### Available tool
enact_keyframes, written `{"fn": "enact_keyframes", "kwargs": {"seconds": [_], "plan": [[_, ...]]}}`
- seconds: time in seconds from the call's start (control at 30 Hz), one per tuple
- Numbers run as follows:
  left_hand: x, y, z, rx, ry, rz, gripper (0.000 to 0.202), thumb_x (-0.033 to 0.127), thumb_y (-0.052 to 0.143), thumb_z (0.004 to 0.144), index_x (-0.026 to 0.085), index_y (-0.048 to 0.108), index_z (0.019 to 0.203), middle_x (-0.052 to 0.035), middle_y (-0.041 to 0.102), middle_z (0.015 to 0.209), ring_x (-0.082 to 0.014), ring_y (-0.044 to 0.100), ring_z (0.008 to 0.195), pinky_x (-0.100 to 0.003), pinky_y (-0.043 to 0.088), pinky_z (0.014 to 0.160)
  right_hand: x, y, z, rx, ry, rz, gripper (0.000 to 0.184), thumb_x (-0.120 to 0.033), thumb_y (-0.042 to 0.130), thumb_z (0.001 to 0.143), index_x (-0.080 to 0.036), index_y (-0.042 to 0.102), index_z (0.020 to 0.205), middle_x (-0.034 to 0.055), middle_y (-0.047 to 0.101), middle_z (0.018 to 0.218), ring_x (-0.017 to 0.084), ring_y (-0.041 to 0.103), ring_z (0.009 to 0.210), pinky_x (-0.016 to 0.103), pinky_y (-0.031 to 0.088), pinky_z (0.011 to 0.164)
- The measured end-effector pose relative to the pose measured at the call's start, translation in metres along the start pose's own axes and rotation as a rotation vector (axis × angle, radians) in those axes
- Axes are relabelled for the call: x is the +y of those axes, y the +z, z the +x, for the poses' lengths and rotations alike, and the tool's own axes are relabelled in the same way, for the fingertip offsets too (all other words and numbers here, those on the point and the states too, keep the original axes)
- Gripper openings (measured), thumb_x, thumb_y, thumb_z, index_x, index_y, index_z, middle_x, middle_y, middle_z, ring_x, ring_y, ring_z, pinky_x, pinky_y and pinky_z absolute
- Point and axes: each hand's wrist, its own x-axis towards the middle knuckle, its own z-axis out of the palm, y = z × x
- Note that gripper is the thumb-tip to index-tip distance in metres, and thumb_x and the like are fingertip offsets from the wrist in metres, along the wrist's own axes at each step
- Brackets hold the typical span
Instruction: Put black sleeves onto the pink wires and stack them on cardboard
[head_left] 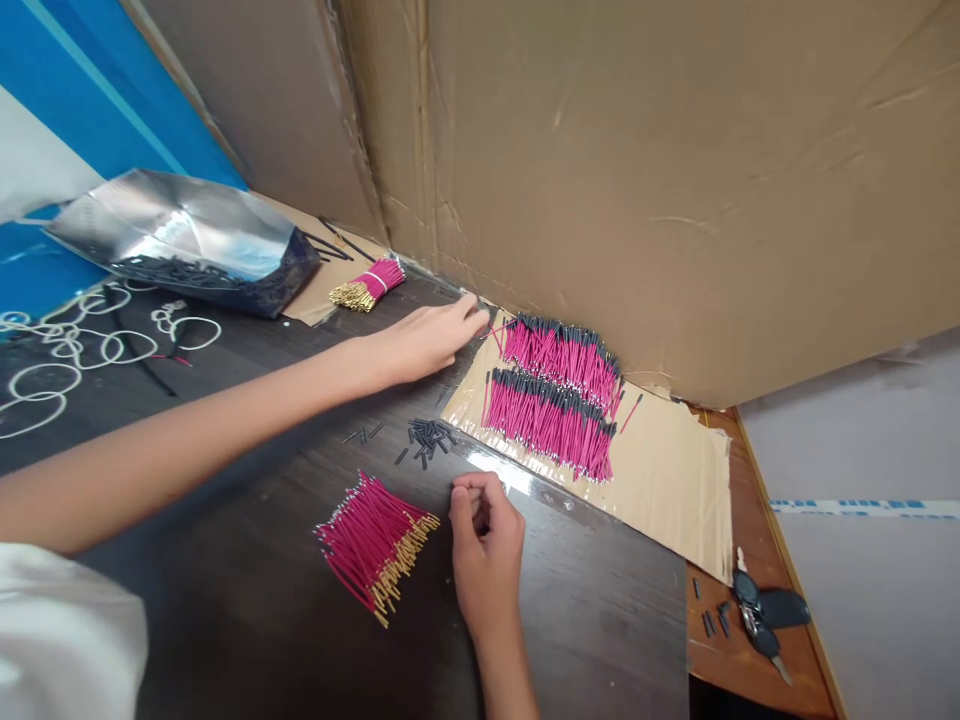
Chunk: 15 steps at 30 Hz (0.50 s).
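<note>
My left hand [439, 338] reaches to the left end of the cardboard strip [667, 460], its fingertips closed at a pink wire [496, 332] beside the back row. Two rows of pink wires with black-sleeved ends, a back row [559, 352] and a front row [551, 420], lie on this strip. Nearer me, my right hand [489, 545] is curled, thumb and forefinger pinched together; whatever they hold is too small to make out. To its left lies a fanned pile of pink wires with gold terminals [379, 545]. Short black sleeves [429, 440] are heaped between my hands.
An open silver bag [187, 235] of black pieces stands at the left, with white rubber bands [124, 345] before it. A banded bundle of pink wires [369, 284] lies behind my left arm. Cardboard walls [637, 180] rise at the back. Keys [757, 615] lie far right.
</note>
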Motion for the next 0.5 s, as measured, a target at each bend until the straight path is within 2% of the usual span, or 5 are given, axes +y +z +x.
{"fn": "enact_keyframes", "kwargs": {"seconds": [0.23,0.4,0.5], "plan": [[0.029,-0.006,-0.041,-0.089,0.169,-0.158,0.04,0.0,0.048,0.072,0.022,0.062,0.103,-0.0091,0.058,0.114,-0.0205,0.061,0.083,-0.033,0.044,0.072,0.0,0.0,0.0,0.001,0.009,0.003,0.024,-0.037,0.053,0.1,-0.018,0.065,0.092,-0.0044,0.05,0.066,0.012,0.045,0.058,0.023,0.033,0.054],[0.041,0.003,-0.072,-0.122,0.295,-0.435,0.03,0.003,0.043,0.084,0.023,0.064,0.091,-0.0062,0.064,0.101,-0.0183,0.062,0.082,-0.029,0.045,0.074,-0.001,0.0,0.001,0.001,0.009,0.017,0.022,-0.036,0.053,0.099,-0.018,0.064,0.093,-0.0044,0.051,0.067,0.011,0.045,0.058,0.023,0.034,0.055],[0.044,0.012,-0.089,-0.143,0.321,-0.539,0.029,0.005,0.042,0.089,0.023,0.064,0.087,-0.004,0.065,0.093,-0.017,0.062,0.082,-0.027,0.045,0.074,-0.001,-0.001,0.0,-0.007,0.001,0.009,0.023,-0.037,0.053,0.1,-0.018,0.063,0.091,-0.0054,0.048,0.065,0.011,0.043,0.056,0.022,0.033,0.054]]}}
